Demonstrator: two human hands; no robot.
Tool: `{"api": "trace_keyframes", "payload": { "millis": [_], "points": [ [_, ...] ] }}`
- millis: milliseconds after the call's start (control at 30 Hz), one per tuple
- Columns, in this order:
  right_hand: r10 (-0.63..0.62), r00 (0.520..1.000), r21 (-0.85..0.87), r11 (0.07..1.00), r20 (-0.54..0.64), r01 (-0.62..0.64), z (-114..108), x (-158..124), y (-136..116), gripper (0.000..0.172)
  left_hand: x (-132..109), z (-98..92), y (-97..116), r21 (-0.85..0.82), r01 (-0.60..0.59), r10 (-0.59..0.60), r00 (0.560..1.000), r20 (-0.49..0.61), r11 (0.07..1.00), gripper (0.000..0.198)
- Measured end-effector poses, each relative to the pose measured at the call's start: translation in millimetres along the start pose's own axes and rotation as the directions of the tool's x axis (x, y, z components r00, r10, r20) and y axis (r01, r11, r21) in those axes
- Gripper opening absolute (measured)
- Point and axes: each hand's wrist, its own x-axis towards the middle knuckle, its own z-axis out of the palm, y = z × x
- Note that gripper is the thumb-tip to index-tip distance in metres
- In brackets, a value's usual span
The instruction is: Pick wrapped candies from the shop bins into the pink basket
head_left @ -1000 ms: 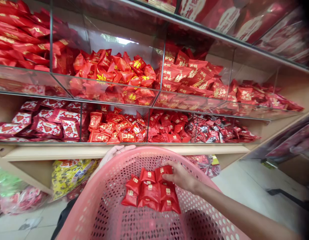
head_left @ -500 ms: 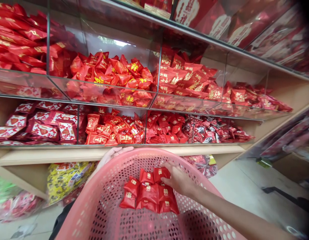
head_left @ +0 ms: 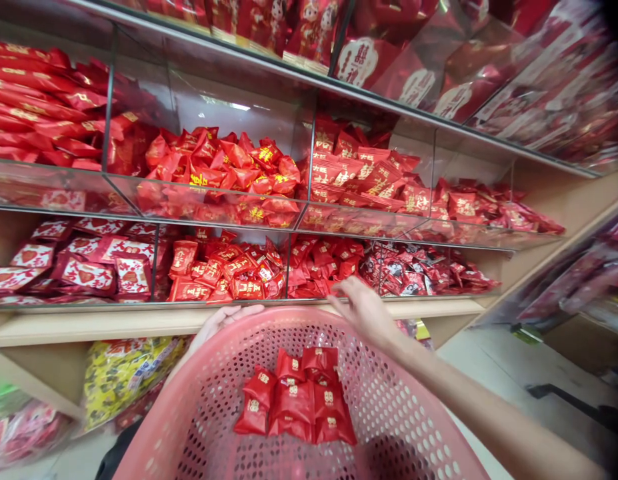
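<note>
Several shiny red candy packets with gold print lie together in a pink perforated plastic basket. My left hand is against the outside of the far-left rim and holds the basket; part of the hand is hidden behind the rim. My right hand is above the far rim, slightly blurred, with its fingers apart and nothing visible in them. Its fingertips are close to the red packets in the lower shelf compartment.
Clear dividers split the shelves into compartments of red sweets, with gold-printed packets above and white-and-red packets at lower left. A wooden ledge runs behind the basket. Below it sits a yellow bag. Tiled floor shows at right.
My right hand has left the packets inside the basket and moved up and forward past the far rim towards the shelf. My left hand stays at the rim. The view has shifted slightly.
</note>
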Motion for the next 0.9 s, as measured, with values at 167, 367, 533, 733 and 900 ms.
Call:
{"api": "trace_keyframes", "payload": {
  "millis": [167,367,533,733,900],
  "points": [
    [-0.102,0.979,0.001,0.995,0.175,0.103,-11,53,43,0.033,0,0.1,1,0.007,0.004,-0.004,1.0,0.013,1.0,0.038],
    [-0.092,0.895,-0.084,0.986,0.437,0.142,-2,80,48,0.056,-4,1.3,2,0.005,-0.005,0.005,1.0,0.012,1.0,0.039],
    [-0.095,0.888,-0.152,0.972,0.45,0.181,0,82,41,0.041,-2,0.0,1,0.003,0.0,0.0,1.0,-0.003,1.0,0.041],
    [-0.123,0.907,-0.196,0.956,0.402,0.217,-3,75,37,0.023,2,0.2,4,-0.005,0.014,-0.014,1.0,-0.017,1.0,0.038],
    [-0.143,0.94,-0.184,0.961,0.309,0.206,-3,70,42,0.028,-1,2.3,2,-0.012,-0.003,0.003,1.0,-0.019,1.0,0.038]
  ]
}}
